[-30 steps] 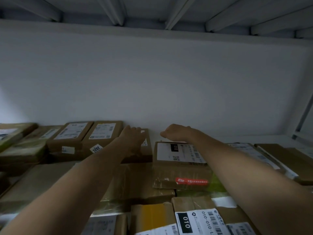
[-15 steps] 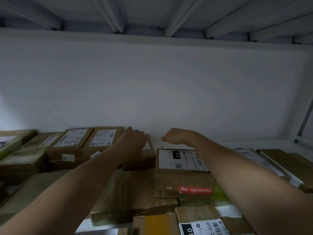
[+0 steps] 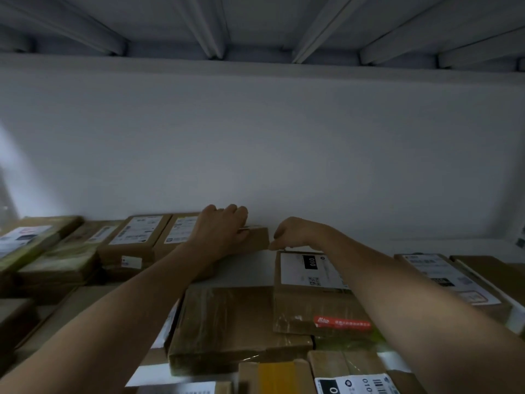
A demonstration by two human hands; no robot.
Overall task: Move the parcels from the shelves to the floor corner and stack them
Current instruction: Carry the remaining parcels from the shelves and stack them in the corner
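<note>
A small brown parcel [image 3: 257, 238] stands at the back of the shelf against the white wall. My left hand [image 3: 220, 230] lies on top of it, its fingers curled over the far edge. My right hand [image 3: 297, 232] is at the parcel's right end with curled fingers, and its thumb touches the lower corner. A flat parcel with a white 010 label [image 3: 308, 275] lies just below my right hand. In front, between my forearms, lies a larger taped parcel [image 3: 230, 328].
Two labelled boxes [image 3: 136, 237] stand left of my left hand, with more flat parcels [image 3: 42, 251] stacked further left. At the right lies a long labelled parcel [image 3: 443, 277]. Ribs of the upper shelf [image 3: 312, 32] run close overhead. More parcels crowd the front edge.
My left hand has reached further back over the small parcel. My right hand has moved left from the 010 parcel to the small parcel's end. A bare strip of shelf now shows in front of it.
</note>
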